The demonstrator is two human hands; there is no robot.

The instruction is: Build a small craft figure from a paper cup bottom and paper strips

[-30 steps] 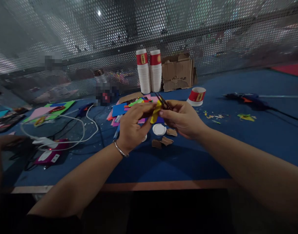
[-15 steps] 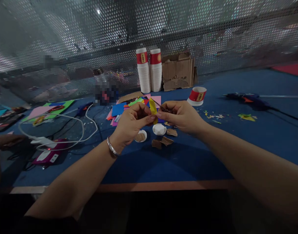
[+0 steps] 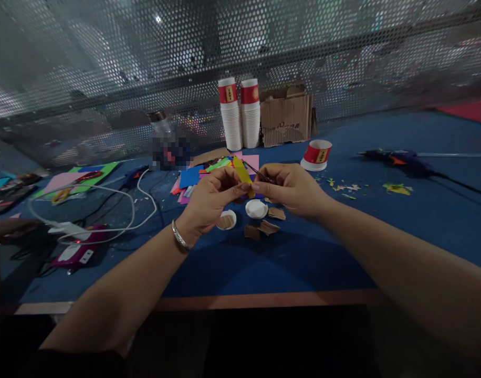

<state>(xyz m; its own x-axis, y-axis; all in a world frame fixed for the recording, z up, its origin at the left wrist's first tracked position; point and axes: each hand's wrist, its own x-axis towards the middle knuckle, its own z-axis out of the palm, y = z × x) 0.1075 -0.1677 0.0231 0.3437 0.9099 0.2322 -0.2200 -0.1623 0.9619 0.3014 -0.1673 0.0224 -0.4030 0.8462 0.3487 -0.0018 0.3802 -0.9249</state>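
A small yellow paper strip (image 3: 241, 169) is pinched between thumb and fingers of my left hand (image 3: 216, 195). Right beside it, my right hand (image 3: 290, 189) has its fingers closed round dark scissors (image 3: 258, 172), their blades pointing up and left behind the strip; its thumb tip meets the strip's lower end. Below the hands lie a white round piece (image 3: 257, 209), a second one with cardboard on it (image 3: 227, 220), and torn cardboard bits (image 3: 268, 228). Behind them is a pile of coloured paper (image 3: 191, 177).
Two stacks of paper cups (image 3: 232, 123) and a cardboard box (image 3: 285, 119) stand behind. A single cup (image 3: 317, 155) and a glue gun (image 3: 401, 157) are to the right. Leftward are a purple power strip (image 3: 80, 248), white cable and another person's hand (image 3: 18, 227).
The yellow strip has tilted, its upper end leaning further left. Both hands stay close together, nearly in place.
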